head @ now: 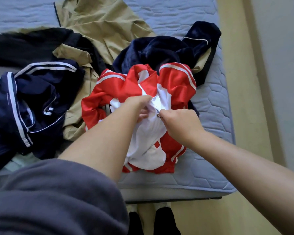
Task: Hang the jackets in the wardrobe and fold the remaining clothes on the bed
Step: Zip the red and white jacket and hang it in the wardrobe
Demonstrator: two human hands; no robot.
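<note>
A red and white track jacket [175, 82] lies crumpled on the blue mattress [214, 106] near its front right corner. My left hand [141, 107] grips the jacket's white front fabric beside the zipper. My right hand [178, 122] pinches the small metal zipper pull on the same jacket. A navy jacket with white stripes [32, 99] is heaped at the left. A tan garment [100, 22] spreads across the back. A dark navy fleece [168, 48] sits behind the red jacket.
A black garment [27, 44] lies at the back left. Beige floor [241, 209] runs along the bed's right side and front. My feet in dark shoes [163, 219] stand at the mattress edge. The wardrobe is out of view.
</note>
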